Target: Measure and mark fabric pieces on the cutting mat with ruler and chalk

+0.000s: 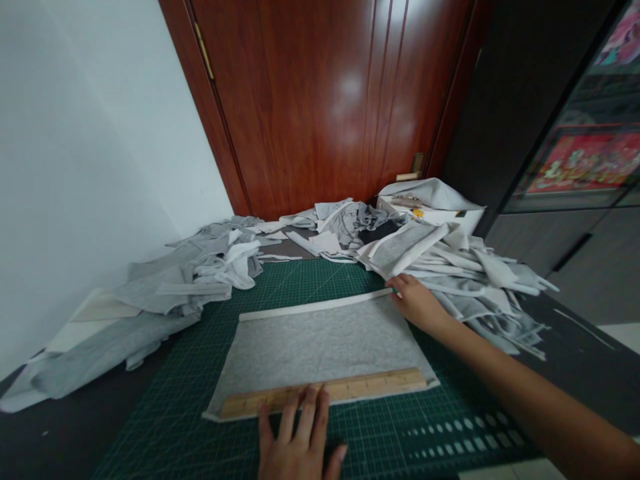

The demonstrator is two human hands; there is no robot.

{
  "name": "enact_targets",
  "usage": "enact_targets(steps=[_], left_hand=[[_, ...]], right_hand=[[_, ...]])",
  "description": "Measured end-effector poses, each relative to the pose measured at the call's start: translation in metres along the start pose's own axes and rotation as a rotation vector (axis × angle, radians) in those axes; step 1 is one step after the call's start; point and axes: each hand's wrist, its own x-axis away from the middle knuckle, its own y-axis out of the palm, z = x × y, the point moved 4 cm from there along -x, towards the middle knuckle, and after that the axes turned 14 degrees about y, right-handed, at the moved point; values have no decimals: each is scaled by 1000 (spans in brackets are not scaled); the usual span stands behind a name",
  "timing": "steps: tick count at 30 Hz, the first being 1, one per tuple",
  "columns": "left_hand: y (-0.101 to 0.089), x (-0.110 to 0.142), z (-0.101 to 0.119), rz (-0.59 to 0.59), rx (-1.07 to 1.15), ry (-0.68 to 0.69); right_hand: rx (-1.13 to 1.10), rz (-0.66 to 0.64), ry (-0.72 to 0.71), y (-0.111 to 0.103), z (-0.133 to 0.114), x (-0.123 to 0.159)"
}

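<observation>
A light grey piece of fabric (320, 343) lies flat, with a pale folded strip along its far edge. Across its near edge rests a wooden ruler (370, 385). My left hand (297, 437) presses on the ruler and near edge, palm down with fingers spread. At the far right corner of the fabric, my right hand (413, 300) has its fingers closed on the folded edge. Under the fabric is a green cutting mat (165, 393) with a printed grid.
Piles of grey and white fabric scraps (170, 287) lie along the left and back. A larger stack of cut pieces (465, 267) sits at the right, before a white box (450, 207). Behind stand a wooden door (320, 100) and a dark cabinet (550, 240).
</observation>
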Motion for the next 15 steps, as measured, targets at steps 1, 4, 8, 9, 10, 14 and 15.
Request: enact_targets(steps=[1,4,8,9,10,14,15], left_hand=[[-1,0,0,4,8,-4],[-2,-1,-1,8,30,-17],[-3,-1,-2,13,26,-8],[-3,-1,-2,16,17,0],[-5,-1,-3,20,7,9],[-15,-10,-6,35,21,40],[-18,-13,-8,37,50,38]], right_hand=[[-46,-16,-52,1,-16,7],[-197,-116,-167,11,-61,27],[-343,-170,-235,34,-95,47],[-369,-156,-240,39,-97,50],[-390,-137,-245,42,-98,53],[-388,-85,-302,46,-98,59],[-379,-80,-316,46,-99,60]])
